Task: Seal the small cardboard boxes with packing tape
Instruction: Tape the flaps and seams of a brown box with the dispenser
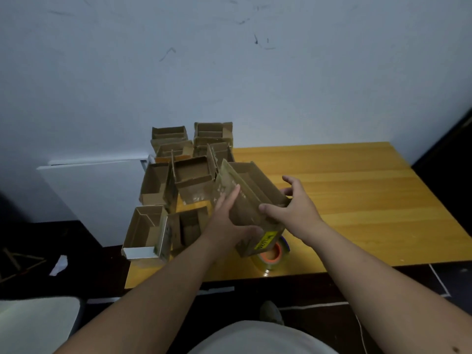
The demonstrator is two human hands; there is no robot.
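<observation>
A yellow label point(266, 240) with dark print is seen on the near end of the held cardboard box point(251, 200); its characters cannot be read.

Open boxes point(178, 180) left on table point(357, 190), tape roll point(274, 255) front
</observation>
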